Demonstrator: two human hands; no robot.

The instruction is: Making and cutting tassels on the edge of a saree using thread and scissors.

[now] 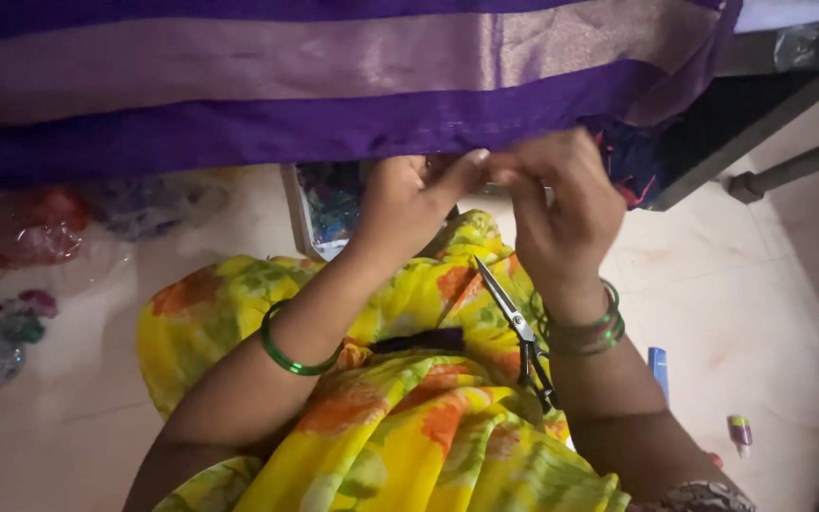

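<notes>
A purple cloth (pixel 267 85) with a wide pale lilac band hangs across the top of the view. My left hand (pixel 409 204) and my right hand (pixel 561 204) meet at its lower hem, fingertips pinched together on the edge. What lies between the fingertips is too small to tell. Both wrists wear green bangles. A pair of scissors (pixel 514 327), blades shut, rests on my lap, on yellow flowered cloth (pixel 400 417), just under my right wrist.
Crumpled plastic bags (pixel 21 237) lie on the pale floor at the left. A small open box (pixel 329 213) with shiny bits sits behind my left hand. A dark table frame (pixel 751 114) stands at the right. A blue strip (pixel 658 370) and a small tube (pixel 739 431) lie on the floor.
</notes>
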